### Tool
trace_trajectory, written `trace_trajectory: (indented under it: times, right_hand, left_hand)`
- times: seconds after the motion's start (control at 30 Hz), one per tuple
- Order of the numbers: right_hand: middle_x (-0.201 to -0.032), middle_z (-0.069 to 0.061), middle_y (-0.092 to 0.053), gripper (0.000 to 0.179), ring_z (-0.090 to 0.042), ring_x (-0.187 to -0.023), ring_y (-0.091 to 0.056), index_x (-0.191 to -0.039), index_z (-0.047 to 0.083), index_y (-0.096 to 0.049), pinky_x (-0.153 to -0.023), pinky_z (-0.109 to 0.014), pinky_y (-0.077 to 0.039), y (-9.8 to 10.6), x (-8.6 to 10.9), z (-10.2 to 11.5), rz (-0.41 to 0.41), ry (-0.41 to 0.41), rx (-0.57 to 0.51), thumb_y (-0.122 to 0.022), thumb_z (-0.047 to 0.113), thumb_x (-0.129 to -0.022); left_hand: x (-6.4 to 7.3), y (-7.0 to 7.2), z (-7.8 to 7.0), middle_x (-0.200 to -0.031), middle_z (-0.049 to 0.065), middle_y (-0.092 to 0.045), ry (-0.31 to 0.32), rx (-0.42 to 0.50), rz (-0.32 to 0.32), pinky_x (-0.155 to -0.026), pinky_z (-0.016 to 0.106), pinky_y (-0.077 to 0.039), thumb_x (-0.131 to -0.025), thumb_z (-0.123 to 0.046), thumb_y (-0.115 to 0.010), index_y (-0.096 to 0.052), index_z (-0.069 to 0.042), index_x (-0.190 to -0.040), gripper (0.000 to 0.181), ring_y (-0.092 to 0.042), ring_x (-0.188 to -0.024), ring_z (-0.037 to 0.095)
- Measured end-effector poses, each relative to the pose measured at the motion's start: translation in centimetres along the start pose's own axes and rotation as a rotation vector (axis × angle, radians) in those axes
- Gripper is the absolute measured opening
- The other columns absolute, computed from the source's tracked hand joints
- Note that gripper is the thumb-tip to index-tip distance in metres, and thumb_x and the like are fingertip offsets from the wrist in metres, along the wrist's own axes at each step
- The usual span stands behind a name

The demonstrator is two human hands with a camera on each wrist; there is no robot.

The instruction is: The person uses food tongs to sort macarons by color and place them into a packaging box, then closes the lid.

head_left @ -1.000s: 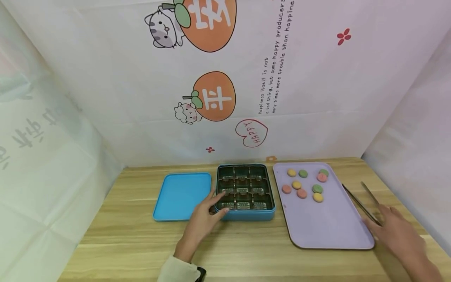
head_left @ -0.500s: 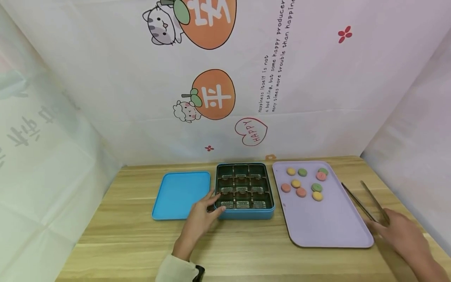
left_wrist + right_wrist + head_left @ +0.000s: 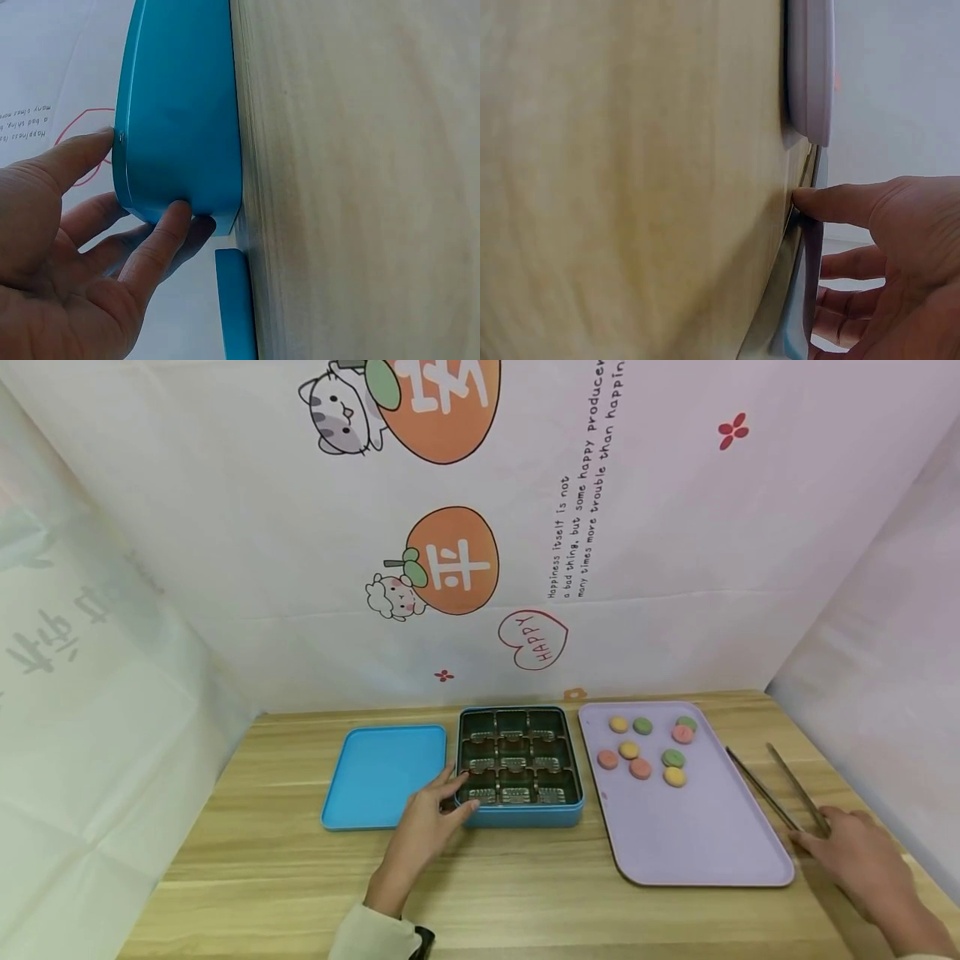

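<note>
A blue tin box [image 3: 525, 817] holds a dark plastic insert [image 3: 513, 749] with several bare compartments. My left hand [image 3: 423, 827] holds its near left corner; in the left wrist view the thumb and fingers [image 3: 161, 244] touch the rim and the wall around that corner. To the right, my right hand [image 3: 862, 864] grips metal tongs [image 3: 797, 787] near their joined end, low over the table, with the arms spread apart. Small pink, green and yellow macarons [image 3: 674, 776] lie on a lilac tray [image 3: 697, 843] between box and tongs.
A blue lid [image 3: 386, 781] lies flat left of the box. The wooden table [image 3: 510, 902] meets a printed cloth backdrop [image 3: 645, 643] behind, with cloth sides left and right. Two macarons overlap at the tray's far right.
The right hand has shifted slightly along the tongs and settled on their near end. The left hand stays at the box corner. The head view has drifted slightly.
</note>
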State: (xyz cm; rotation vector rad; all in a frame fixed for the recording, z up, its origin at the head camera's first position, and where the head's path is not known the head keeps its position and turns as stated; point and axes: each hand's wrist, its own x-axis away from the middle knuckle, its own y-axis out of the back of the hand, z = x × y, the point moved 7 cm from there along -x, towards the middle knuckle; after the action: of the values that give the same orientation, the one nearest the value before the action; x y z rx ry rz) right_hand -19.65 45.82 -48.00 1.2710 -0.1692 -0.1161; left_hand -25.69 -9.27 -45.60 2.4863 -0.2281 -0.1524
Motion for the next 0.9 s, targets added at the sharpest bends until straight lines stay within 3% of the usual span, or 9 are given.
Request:
trace_trajectory:
  times: [0.33, 0.57, 0.77, 0.9]
  right_hand:
    - [-0.105, -0.051, -0.058, 0.065, -0.068, -0.093, -0.058, -0.119, -0.031, -0.05, -0.07, -0.065, -0.053, 0.2, -0.5, 0.3, -0.041, 0.043, 0.007, -0.072, 0.024, -0.093]
    - [-0.085, -0.035, -0.064, 0.062, -0.037, -0.072, -0.062, -0.106, -0.025, -0.058, -0.057, -0.046, -0.05, 0.6, -0.1, 0.0, -0.044, -0.008, -0.039, -0.074, 0.033, -0.091]
    - [-0.1, -0.048, -0.062, 0.069, -0.062, -0.084, -0.061, -0.114, -0.03, -0.055, -0.067, -0.061, -0.053, 1.9, 0.2, 0.5, -0.116, 0.008, -0.015, -0.076, 0.032, -0.091]
    - [-0.101, -0.048, -0.061, 0.067, -0.065, -0.089, -0.059, -0.114, -0.028, -0.056, -0.071, -0.065, -0.051, 2.8, 0.5, 1.6, -0.152, 0.033, 0.005, -0.077, 0.031, -0.09]
  left_hand:
    - [0.0, 0.0, 0.1, -0.168, 0.021, -0.035, 0.009, 0.003, 0.008, -0.114, 0.065, -0.04, -0.099, -0.027, -0.074, -0.056, -0.004, -0.151, 0.059, -0.033, -0.153, 0.051]
    - [-0.1, 0.0, 0.0, -0.168, 0.02, -0.034, 0.009, 0.01, 0.014, -0.114, 0.065, -0.039, -0.099, -0.027, -0.074, -0.056, -0.004, -0.151, 0.059, -0.032, -0.153, 0.05]
    - [-0.1, 0.1, 0.0, -0.169, 0.019, -0.034, 0.018, 0.013, 0.019, -0.116, 0.066, -0.037, -0.099, -0.028, -0.075, -0.056, -0.006, -0.151, 0.059, -0.031, -0.154, 0.05]
    - [-0.1, 0.1, 0.1, -0.169, 0.018, -0.034, 0.026, 0.019, 0.019, -0.115, 0.066, -0.037, -0.099, -0.027, -0.075, -0.056, -0.006, -0.152, 0.059, -0.03, -0.154, 0.049]
